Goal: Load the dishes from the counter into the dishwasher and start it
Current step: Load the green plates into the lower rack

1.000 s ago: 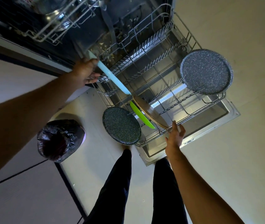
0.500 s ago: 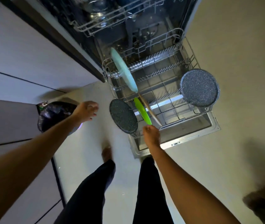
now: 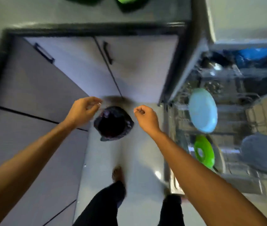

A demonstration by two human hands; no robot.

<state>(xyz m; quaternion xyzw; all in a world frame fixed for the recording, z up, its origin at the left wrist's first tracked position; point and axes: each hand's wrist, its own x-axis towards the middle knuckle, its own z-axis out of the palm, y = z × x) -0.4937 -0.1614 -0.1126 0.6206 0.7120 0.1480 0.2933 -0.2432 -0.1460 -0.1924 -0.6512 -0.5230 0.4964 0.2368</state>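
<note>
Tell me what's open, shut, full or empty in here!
Dishwasher: open, door down.
Lower rack: pulled out, partly loaded.
Blue plate: standing on edge in the rack.
Green plate: standing on edge in the rack.
Grey plate: propped at the rack's edge.
Bin: open, black bag inside.
Cupboard doors: shut.
Left grip: loosely curled, empty.
Right grip: curled, empty.

Grey cabinet doors (image 3: 64,70) with dark handles (image 3: 107,53) meet a pale glossy floor (image 3: 137,160) — dim, bluish light.
</note>
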